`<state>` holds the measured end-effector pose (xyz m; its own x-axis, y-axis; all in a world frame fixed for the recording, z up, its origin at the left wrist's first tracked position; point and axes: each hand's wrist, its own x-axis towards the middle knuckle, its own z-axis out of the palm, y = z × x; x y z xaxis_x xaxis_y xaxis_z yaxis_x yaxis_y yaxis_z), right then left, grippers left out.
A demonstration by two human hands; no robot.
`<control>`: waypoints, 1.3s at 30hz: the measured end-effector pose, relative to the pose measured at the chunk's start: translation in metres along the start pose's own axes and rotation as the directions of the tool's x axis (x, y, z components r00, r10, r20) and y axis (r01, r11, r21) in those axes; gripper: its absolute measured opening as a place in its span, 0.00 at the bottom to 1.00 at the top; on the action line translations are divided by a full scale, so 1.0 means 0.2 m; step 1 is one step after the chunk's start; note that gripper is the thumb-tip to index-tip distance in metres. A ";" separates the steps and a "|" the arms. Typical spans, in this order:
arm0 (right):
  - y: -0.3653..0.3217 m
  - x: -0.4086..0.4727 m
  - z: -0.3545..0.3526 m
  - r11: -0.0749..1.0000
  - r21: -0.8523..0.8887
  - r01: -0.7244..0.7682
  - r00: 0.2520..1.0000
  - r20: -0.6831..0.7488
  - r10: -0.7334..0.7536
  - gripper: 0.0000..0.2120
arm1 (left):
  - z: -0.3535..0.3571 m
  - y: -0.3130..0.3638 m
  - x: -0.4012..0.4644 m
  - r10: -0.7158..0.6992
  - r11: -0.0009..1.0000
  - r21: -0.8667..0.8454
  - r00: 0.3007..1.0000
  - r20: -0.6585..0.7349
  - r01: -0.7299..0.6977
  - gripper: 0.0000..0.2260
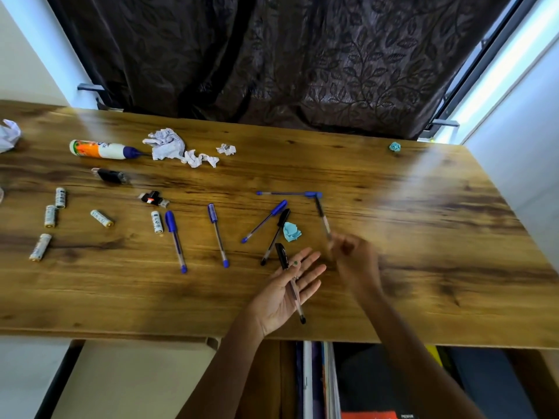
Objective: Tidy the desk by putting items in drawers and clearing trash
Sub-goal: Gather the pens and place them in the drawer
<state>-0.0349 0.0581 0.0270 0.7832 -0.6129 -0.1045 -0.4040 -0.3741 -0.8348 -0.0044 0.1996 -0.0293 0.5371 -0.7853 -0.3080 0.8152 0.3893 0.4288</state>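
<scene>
Our left hand [290,285] lies spread, palm up, a black pen [289,281] resting across it. Our right hand [354,261], blurred, seems to pinch another black pen [323,219] running toward eleven o'clock. More pens lie at nine o'clock across the worktop [423,237], blue scrap [292,231] between

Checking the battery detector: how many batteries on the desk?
5, all at the left of the desk: battery, battery, battery, battery beside a blue pen, battery. More may lie beyond the left edge.
</scene>
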 end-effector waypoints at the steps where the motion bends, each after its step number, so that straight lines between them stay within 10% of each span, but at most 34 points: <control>1: 0.01 -0.11 0.01 1.000 -0.012 0.026 0.997 0.074 -0.025 0.09 | 0.00 0.00 0.00 0.003 1.000 0.003 1.000 -0.015 -0.003 0.21; 9: 0.07 -0.44 0.12 0.968 -0.116 0.222 0.945 0.270 -0.185 0.09 | 0.01 0.01 -0.03 0.039 0.994 0.103 0.999 0.017 -0.041 0.18; 16: -0.08 0.13 0.05 0.903 -0.253 0.346 0.938 0.066 -0.341 0.06 | 0.00 0.00 -0.02 0.033 0.999 -0.025 0.999 0.014 -0.033 0.18; 26: -0.07 0.75 0.25 0.611 -0.681 0.404 0.914 0.270 -0.303 0.17 | -0.03 0.00 -0.01 0.010 1.000 0.018 0.996 0.086 -0.012 0.24; 39: 0.05 0.57 -0.05 0.971 -0.204 0.128 0.992 0.025 -0.125 0.10 | -0.04 0.03 -0.04 0.013 1.000 0.001 0.997 0.082 -0.013 0.22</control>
<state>0.0443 -0.0227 0.0123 0.8393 -0.5436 -0.0123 -0.3882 -0.5833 -0.7135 -0.0020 0.2129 -0.0307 0.5280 -0.8169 -0.2322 0.8080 0.3991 0.4334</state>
